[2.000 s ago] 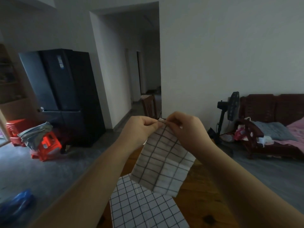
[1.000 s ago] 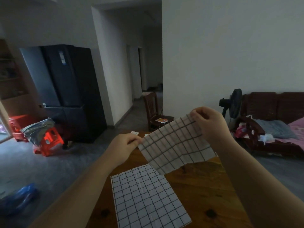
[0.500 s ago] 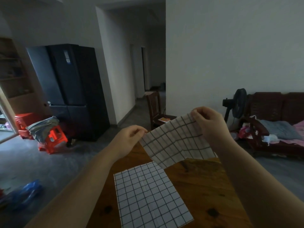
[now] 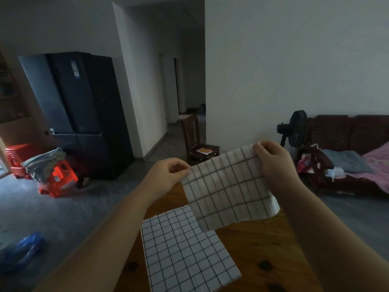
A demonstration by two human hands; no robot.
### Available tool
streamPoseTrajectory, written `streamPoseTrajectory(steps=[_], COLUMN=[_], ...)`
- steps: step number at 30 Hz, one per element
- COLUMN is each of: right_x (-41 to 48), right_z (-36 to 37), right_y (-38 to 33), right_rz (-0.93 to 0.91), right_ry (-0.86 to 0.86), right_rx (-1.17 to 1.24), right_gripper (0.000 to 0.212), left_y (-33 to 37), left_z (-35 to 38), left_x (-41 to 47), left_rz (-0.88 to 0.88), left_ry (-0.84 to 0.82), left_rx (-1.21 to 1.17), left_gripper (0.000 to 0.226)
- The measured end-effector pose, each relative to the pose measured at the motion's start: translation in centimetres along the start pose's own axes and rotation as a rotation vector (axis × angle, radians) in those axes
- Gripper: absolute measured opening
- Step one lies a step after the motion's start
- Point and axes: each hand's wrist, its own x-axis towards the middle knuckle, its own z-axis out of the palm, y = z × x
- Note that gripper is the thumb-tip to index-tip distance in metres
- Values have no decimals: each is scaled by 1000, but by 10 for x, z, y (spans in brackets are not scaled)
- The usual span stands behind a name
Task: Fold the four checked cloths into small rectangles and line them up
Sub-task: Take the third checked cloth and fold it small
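A white cloth with dark checks [image 4: 227, 188] hangs folded in the air above the wooden table [image 4: 259, 245]. My left hand [image 4: 166, 175] pinches its upper left corner and my right hand [image 4: 273, 163] pinches its upper right corner. Several layers show at its lower right edge. A second checked cloth [image 4: 183, 253] lies flat on the table below, partly covered from view by the held one. No other checked cloths are in view.
The table's left edge drops to a grey floor. A wooden chair [image 4: 195, 140] stands beyond the table. A black fridge [image 4: 84, 114], red stools [image 4: 61, 175], a standing fan [image 4: 294, 129] and a dark sofa [image 4: 347, 152] line the room.
My hands, first pinching together at the cloth's top, moved apart and stretched the folded cloth out wide. Since half a second ago the cloth is held slightly lower and squarer.
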Motion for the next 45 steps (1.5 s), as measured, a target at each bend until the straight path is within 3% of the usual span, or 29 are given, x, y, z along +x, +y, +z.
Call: streamPoseTrajectory(steps=[6, 11, 17, 20, 24, 30, 40, 45], right_x=[-2, -14, -19, -14, -3, 4, 11, 6], right_z=[7, 24, 41, 40, 31, 24, 21, 24], right_y=[22, 24, 22, 25, 32, 39, 37, 38], right_rz=[27, -92, -169, -169, -147, -108, -25, 0], right_ry=[12, -38, -138, -121, -64, -129, -138, -165], right_rx=[-128, -274, -294, -272, -303, -352, -224, -165], right_gripper=[13, 24, 20, 22, 23, 9, 5, 5], left_y=[7, 17, 19, 11, -5, -14, -14, -8], left_z=[8, 18, 22, 18, 7, -2, 1, 9], left_x=[-1, -5, 0, 4, 8, 7, 12, 12], left_rz=[-29, 81, 113, 92, -39, -127, -230, -118], left_ry=[194, 282, 279, 328, 396, 323, 301, 235], left_rx=[-238, -114, -47, 52, 12, 17, -363, -131], left_gripper=[14, 21, 15, 8, 5, 9, 10, 19])
